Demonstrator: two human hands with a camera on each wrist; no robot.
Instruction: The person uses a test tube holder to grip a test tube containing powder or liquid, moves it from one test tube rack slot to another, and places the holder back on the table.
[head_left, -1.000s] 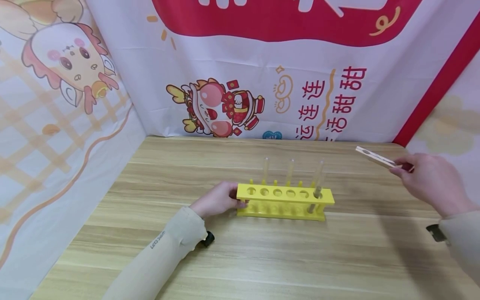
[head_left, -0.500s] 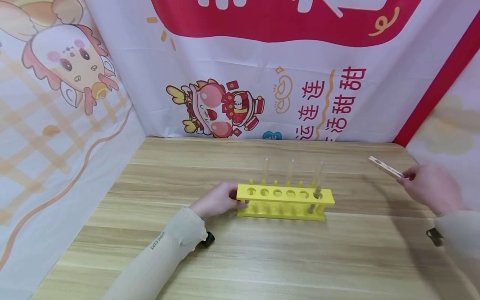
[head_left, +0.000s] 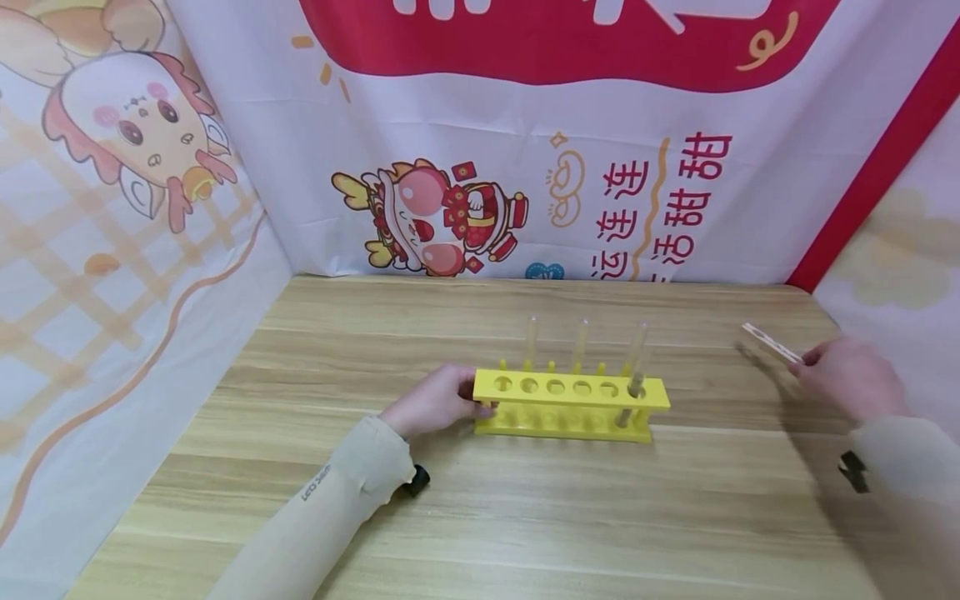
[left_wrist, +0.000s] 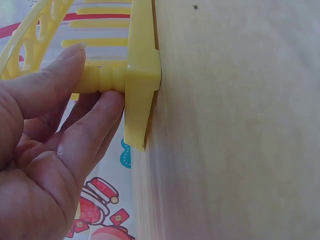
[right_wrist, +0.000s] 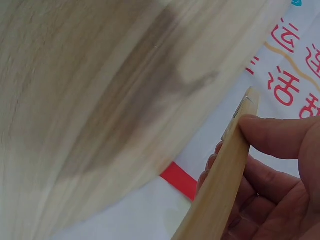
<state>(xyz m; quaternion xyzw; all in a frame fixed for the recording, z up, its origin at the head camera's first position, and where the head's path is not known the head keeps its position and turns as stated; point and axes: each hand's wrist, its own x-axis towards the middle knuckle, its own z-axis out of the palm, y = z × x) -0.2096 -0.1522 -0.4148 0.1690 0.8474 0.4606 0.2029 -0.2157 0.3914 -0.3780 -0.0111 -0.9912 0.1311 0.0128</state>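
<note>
A yellow test tube rack [head_left: 555, 434] stands on the wooden table, with a row of holes and pegs along its back. My left hand [head_left: 435, 402] holds its left end; in the left wrist view, thumb and fingers curl round the end post [left_wrist: 104, 80]. Two clear test tubes rise over back pegs, the left test tube [head_left: 532, 337] among them. Another test tube [head_left: 636, 383] leans in the rightmost hole, darker low down. Over the table's right side, my right hand [head_left: 851, 379] grips a wooden test tube clamp [right_wrist: 220, 180], its far end pointing left, apart from the rack.
The wooden table [head_left: 525, 533] reaches to a printed cloth backdrop [head_left: 480, 108] behind. Another printed cloth [head_left: 135, 275] hangs at the left, and a pale cloth [head_left: 907, 233] at the right. The rack stands between my two hands.
My right hand has moved the test tube clamp rightward and down, away from the rack toward the table's right side. The left hand and rack stay in place.
</note>
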